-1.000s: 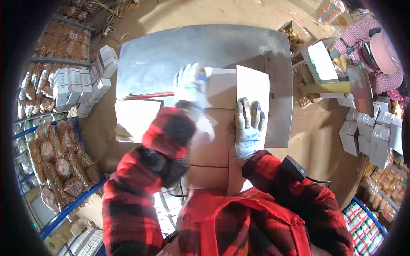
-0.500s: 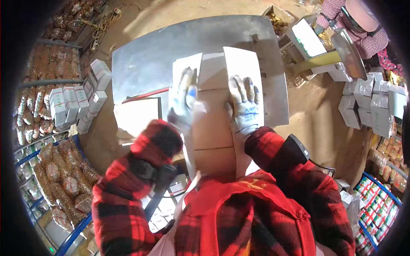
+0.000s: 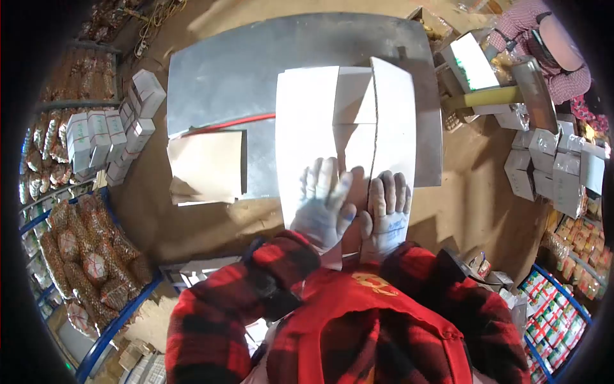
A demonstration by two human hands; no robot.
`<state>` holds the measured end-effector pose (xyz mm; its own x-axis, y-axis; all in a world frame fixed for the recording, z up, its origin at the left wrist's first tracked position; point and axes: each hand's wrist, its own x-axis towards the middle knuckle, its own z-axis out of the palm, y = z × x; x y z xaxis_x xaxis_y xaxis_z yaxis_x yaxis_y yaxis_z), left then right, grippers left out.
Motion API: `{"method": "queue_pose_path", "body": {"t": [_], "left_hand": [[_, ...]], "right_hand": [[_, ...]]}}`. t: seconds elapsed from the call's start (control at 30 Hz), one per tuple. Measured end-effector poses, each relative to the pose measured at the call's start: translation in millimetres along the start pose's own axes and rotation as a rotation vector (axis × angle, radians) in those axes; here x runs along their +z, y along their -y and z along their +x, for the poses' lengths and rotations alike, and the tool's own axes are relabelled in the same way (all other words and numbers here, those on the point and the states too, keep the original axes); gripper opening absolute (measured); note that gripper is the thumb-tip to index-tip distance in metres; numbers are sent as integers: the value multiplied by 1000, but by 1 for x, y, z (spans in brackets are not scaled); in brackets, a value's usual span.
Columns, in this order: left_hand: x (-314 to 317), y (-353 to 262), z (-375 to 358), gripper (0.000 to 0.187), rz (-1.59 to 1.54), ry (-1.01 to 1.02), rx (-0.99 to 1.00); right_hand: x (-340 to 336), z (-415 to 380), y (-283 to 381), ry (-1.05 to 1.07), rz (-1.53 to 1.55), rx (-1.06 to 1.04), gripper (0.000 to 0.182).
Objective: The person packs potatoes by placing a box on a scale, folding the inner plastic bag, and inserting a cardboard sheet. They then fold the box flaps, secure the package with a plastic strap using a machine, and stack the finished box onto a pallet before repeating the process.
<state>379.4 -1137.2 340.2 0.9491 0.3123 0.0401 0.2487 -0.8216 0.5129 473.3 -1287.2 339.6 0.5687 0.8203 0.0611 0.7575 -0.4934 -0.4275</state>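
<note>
A white cardboard box (image 3: 307, 121) with long flaps lies on the grey metal table (image 3: 230, 70), its near end close to my body. Part of its inside shows through the gap between the two long flaps. My left hand (image 3: 324, 208), in a pale work glove, rests with fingers spread on the left flap near the gap. On the right flap (image 3: 394, 121) lies my right hand (image 3: 387, 213), gloved too, its fingers stretched out flat. Neither hand has its fingers wrapped round anything.
Flat cardboard (image 3: 204, 166) lies at the table's left beside a red strip (image 3: 236, 121). White boxes (image 3: 99, 141) stand stacked on the left, near net sacks (image 3: 93, 262). A co-worker (image 3: 537, 51) is at the upper right, beside more white boxes (image 3: 550, 160).
Both hands have come back towards my body along the box. The long flaps now lie further inward, covering more of the box's inside, and the left hand has shifted right.
</note>
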Motion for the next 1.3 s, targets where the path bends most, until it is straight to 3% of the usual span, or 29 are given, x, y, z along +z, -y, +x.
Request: {"method": "queue_pose_path", "body": {"t": [0.07,0.23,0.33,0.43,0.5,0.57,0.63,0.73,0.8,0.87,0.93,1.0,1.03,1.07,1.1,1.23,1.3], "left_hand": [[18,-1,-8,67,147,88,39],[21,5,-6,60,-15,-176,98],[25,8,-5,58,-51,-396,122],[38,14,-8,55,-86,-655,94],[75,13,13,54,-631,-933,-90],[71,21,12,52,-780,-996,-128],[24,17,-1,51,-513,-863,-32],[34,36,-16,57,-504,-794,-93],[22,84,-25,59,-126,-801,-131],[23,195,-43,55,66,-662,-519],[-21,292,-43,42,547,-758,-780],[-87,387,-45,47,452,-314,-1136],[-85,451,-49,55,520,-228,-1393],[-99,469,-45,68,157,-189,-1473],[-91,512,-55,66,-130,-176,-1503],[-30,718,-93,61,-1461,-284,-1356],[-50,716,-78,49,-1650,-683,-1198]], "right_hand": [[7,-5,0,-43,10,-9,66],[-2,2,4,41,-79,22,69],[-2,10,6,-75,35,32,67],[10,53,25,-144,44,211,94],[19,73,38,-121,15,310,113],[18,76,47,-84,-84,356,115],[19,76,48,-89,-122,345,113],[28,76,43,-162,-122,289,115],[26,75,41,-149,-103,268,116],[26,77,40,-139,-88,263,113],[23,82,44,-128,-68,271,112],[21,81,45,-133,-135,198,112],[21,79,41,-134,-252,136,113],[19,79,42,-132,-228,178,113],[19,80,44,-127,-197,217,113],[21,84,50,-125,-149,279,115],[20,84,50,-119,-143,268,115]]}}
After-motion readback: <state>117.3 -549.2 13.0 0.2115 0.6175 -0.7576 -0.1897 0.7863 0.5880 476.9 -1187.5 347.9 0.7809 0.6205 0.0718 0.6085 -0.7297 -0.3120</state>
